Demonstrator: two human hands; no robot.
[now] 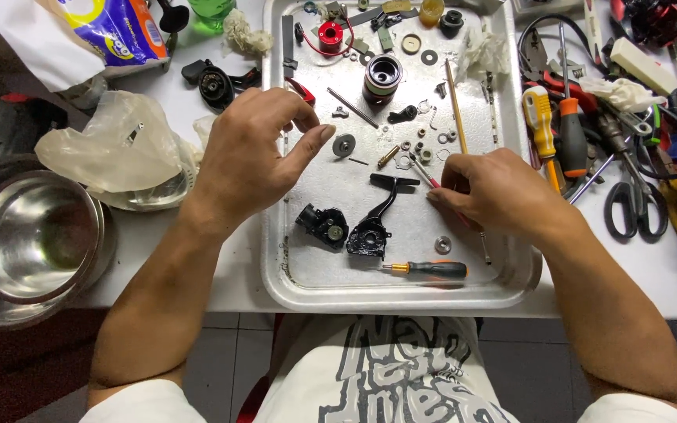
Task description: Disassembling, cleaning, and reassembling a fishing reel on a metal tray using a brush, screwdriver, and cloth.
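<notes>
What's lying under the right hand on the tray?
Under the right hand on the metal tray, a thin red-tipped tool pokes out toward small washers. Its handle end is covered.

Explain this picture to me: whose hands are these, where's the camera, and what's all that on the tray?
One camera, worn on a person's head, looks down at their own bare hands. Both work over a shallow silver metal tray scattered with small washers, springs and screws. The left hand hovers open beside a small round grey gear. The right hand pinches a thin red-handled tool. Near them lie a black machine body with a crank arm and a small orange-and-black screwdriver.
</notes>
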